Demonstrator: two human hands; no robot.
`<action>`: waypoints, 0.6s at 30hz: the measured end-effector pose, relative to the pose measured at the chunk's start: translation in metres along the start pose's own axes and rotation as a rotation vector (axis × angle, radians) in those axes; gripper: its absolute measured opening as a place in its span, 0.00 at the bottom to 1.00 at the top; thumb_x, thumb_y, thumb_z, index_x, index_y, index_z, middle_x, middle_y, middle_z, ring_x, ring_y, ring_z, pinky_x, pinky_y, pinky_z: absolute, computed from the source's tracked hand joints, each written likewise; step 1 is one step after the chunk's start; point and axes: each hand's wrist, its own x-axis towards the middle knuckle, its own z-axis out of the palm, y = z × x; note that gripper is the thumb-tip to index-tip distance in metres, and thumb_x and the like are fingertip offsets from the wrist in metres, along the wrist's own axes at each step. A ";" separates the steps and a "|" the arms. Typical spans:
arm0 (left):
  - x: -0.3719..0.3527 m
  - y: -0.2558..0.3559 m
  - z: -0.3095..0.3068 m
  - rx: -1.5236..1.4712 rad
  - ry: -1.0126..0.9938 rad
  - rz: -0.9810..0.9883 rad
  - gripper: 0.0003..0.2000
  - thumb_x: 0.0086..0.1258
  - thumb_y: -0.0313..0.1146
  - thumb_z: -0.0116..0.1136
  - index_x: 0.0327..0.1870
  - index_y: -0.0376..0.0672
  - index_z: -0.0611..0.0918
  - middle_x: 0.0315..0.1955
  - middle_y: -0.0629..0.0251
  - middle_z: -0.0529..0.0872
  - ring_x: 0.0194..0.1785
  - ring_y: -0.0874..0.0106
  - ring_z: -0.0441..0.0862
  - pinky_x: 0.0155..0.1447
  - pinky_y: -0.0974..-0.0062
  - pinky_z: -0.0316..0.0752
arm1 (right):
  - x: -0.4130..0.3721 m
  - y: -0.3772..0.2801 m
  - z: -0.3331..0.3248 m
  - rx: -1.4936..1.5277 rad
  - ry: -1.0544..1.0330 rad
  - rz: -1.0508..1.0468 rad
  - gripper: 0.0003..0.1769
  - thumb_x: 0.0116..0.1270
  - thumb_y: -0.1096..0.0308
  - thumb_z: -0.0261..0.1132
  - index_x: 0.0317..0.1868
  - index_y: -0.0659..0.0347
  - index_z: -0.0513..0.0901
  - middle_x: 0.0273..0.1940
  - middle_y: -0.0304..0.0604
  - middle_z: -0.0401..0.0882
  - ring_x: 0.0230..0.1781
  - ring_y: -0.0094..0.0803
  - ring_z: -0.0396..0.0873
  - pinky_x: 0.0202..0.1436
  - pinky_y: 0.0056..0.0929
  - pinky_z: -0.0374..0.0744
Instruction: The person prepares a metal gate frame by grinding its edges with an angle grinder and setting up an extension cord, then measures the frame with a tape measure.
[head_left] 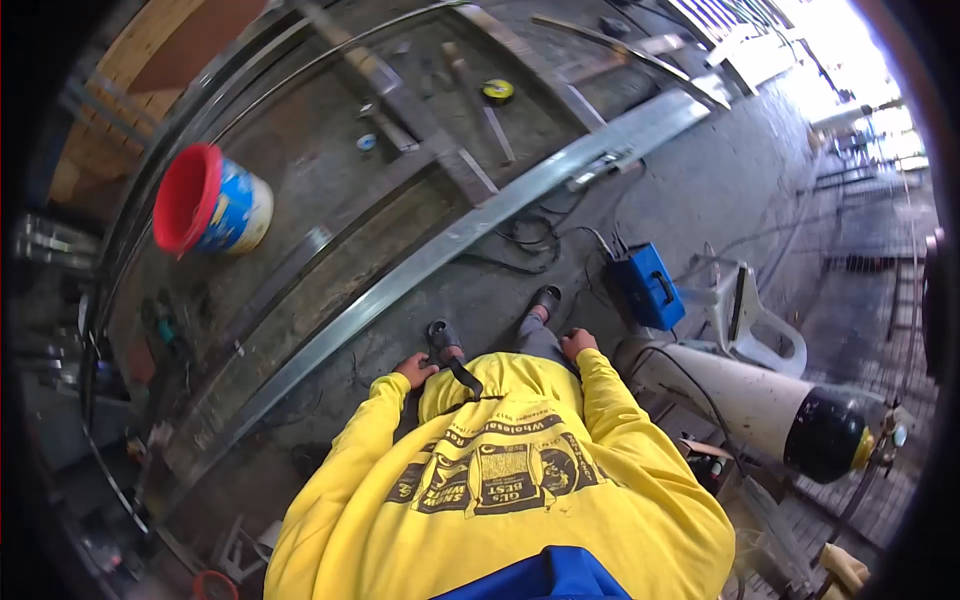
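My left hand is beside my left leg, its fingers a little apart, with nothing visible in it. My right hand rests by my right thigh; its fingers look curled in and no object shows in them. Just ahead of my sandals runs a long galvanized metal beam, lying diagonally across the floor. It belongs to or lies against a frame of darker steel bars. On the beam's far part sits a welding clamp or holder, blurred, with a cable near it.
A blue welding machine stands to the right, with cables on the floor. Beyond are a white plastic chair and a lying gas cylinder. A red-rimmed bucket, a yellow tape measure and a hammer are within the frame area.
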 end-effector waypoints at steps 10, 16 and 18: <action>0.122 0.271 0.057 0.783 0.056 0.296 0.28 0.57 0.47 0.65 0.58 0.45 0.75 0.57 0.50 0.74 0.58 0.52 0.74 0.62 0.64 0.69 | 0.044 0.144 -0.081 0.479 0.154 0.214 0.20 0.57 0.56 0.61 0.45 0.60 0.84 0.46 0.55 0.82 0.50 0.48 0.80 0.57 0.39 0.76; 0.136 0.467 0.089 0.477 -0.049 0.773 0.14 0.63 0.39 0.59 0.46 0.42 0.81 0.42 0.55 0.82 0.45 0.59 0.81 0.51 0.67 0.75 | 0.066 0.215 -0.119 0.659 0.465 0.193 0.17 0.56 0.57 0.62 0.40 0.60 0.85 0.39 0.51 0.85 0.43 0.44 0.83 0.50 0.36 0.78; 0.132 0.519 0.106 0.477 -0.122 0.838 0.13 0.63 0.39 0.59 0.44 0.41 0.82 0.39 0.55 0.82 0.43 0.59 0.81 0.49 0.66 0.75 | 0.073 0.236 -0.111 0.758 0.476 0.249 0.17 0.57 0.57 0.62 0.39 0.61 0.85 0.34 0.49 0.85 0.37 0.41 0.84 0.46 0.34 0.79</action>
